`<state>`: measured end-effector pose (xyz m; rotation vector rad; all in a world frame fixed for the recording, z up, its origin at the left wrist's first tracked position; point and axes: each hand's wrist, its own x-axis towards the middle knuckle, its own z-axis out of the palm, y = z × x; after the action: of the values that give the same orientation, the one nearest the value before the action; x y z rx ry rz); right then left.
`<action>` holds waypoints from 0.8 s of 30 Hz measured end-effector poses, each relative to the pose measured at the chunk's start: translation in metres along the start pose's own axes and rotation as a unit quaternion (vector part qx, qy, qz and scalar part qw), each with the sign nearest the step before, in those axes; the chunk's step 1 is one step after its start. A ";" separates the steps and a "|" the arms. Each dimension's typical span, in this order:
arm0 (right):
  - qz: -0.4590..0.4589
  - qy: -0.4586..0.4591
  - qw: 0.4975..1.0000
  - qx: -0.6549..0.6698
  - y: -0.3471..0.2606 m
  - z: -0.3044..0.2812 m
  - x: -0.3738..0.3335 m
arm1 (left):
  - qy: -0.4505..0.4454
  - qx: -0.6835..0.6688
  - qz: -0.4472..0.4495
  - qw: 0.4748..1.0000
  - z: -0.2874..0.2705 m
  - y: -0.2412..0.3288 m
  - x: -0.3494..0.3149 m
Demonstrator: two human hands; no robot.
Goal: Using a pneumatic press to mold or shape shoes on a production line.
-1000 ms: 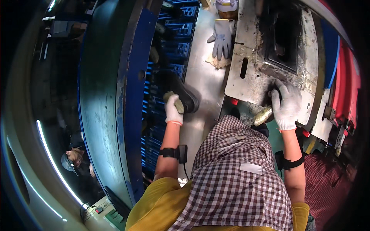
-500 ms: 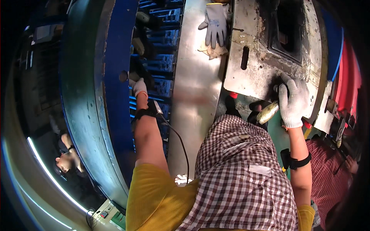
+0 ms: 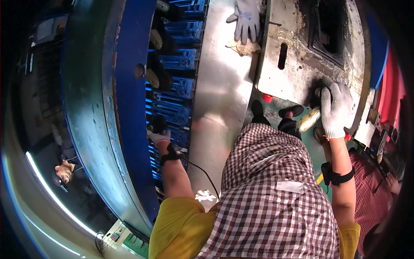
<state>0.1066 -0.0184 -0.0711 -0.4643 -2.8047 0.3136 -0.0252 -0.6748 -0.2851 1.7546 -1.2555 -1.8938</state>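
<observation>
My left hand, in a pale glove, is at the near part of the blue slatted rack. Its fingers are closed on a dark rounded piece, whose full shape is hidden. Farther along the rack lie several dark shoe-shaped pieces with tan ends. At the near edge of the worn metal machine table, my right hand, in a white knitted glove, curls around a dark piece with a pale yellowish oblong end. The glove partly covers that piece.
A grey work glove lies on a tan cloth on the steel ledge. The machine table has a dark framed opening and a red button below its edge. Another person is at the right, with one more beyond the left-hand panel.
My left hand has come nearer along the rack, and the dark rounded piece now shows at its fingers. My right hand keeps its hold at the table edge. The whole view has shifted slightly.
</observation>
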 end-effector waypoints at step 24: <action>0.029 -0.012 0.999 -0.007 0.000 -0.001 -0.003 | -0.169 0.243 0.046 0.954 -0.032 -0.017 -0.044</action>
<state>0.1098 -0.0194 -0.0708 -0.5490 -2.8225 0.3145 0.0202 -0.6471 -0.2649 1.5729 -2.0377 -2.0091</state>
